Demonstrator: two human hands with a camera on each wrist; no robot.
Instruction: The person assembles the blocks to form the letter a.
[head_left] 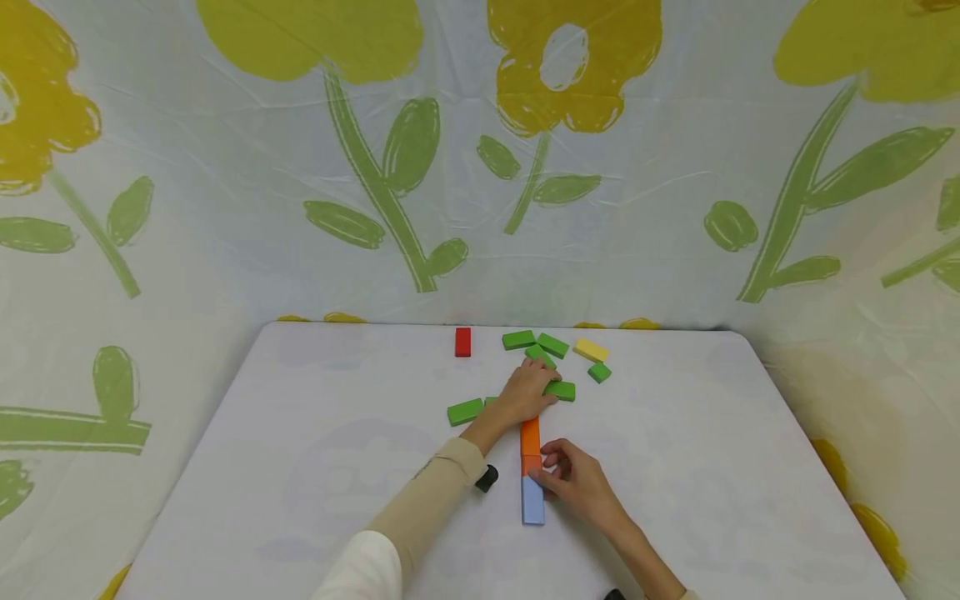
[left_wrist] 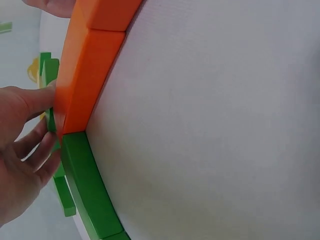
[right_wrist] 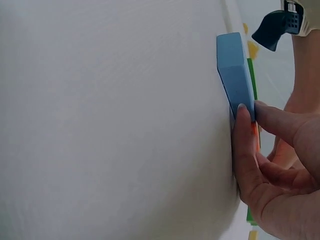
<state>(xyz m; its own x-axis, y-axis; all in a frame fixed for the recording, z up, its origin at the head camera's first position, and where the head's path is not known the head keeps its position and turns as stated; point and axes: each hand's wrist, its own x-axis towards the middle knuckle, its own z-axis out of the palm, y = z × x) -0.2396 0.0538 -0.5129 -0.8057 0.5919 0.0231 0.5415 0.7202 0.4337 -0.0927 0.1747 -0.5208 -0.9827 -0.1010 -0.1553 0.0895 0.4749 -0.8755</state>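
My left hand [head_left: 527, 390] reaches over the far end of a line of blocks, its thumb and fingers around a green block [head_left: 562, 391]. Its fingertips overlap another green block [head_left: 538, 357] just beyond. Under the hand the line runs toward me: an orange block [head_left: 530, 435], a second orange block [head_left: 530, 463], then a light blue block [head_left: 533, 504]. My right hand [head_left: 585, 483] pinches the blue block [right_wrist: 235, 75] between thumb and index finger at its far end. In the left wrist view, a green block [left_wrist: 92, 185] meets the orange block [left_wrist: 87, 80] end to end.
A green block [head_left: 465, 412] lies left of the line. Farther back are a red block [head_left: 462, 342], green blocks [head_left: 518, 340], a yellow block [head_left: 591, 350] and a small green block [head_left: 599, 372]. Flowered cloth [head_left: 525, 275] surrounds the white table [head_left: 337, 492].
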